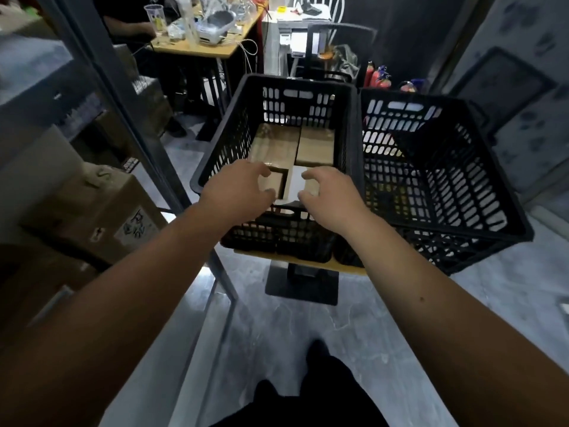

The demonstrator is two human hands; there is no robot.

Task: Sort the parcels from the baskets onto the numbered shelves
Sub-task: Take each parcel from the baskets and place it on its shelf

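Note:
Two black slatted baskets stand side by side on a small wooden table. The left basket [351, 124] holds several brown cardboard parcels: two at its far end [277, 143] [317, 146] and a smaller parcel [284, 184] near the front. My left hand [237, 189] and my right hand [329, 195] both hover over the front of this basket with fingers loosely curved, on either side of the small parcel, gripping nothing. The right basket [437, 186] shows no parcels inside. A metal shelf rack [129, 118] rises on the left; no shelf numbers are visible.
A large cardboard box [101, 211] with a label sits on the rack at left. A cluttered desk [200, 44] with a seated person stands behind. A chair [335, 50] and red fire extinguishers [375, 77] are at the back. Grey floor lies below, with my dark trouser legs [308, 392].

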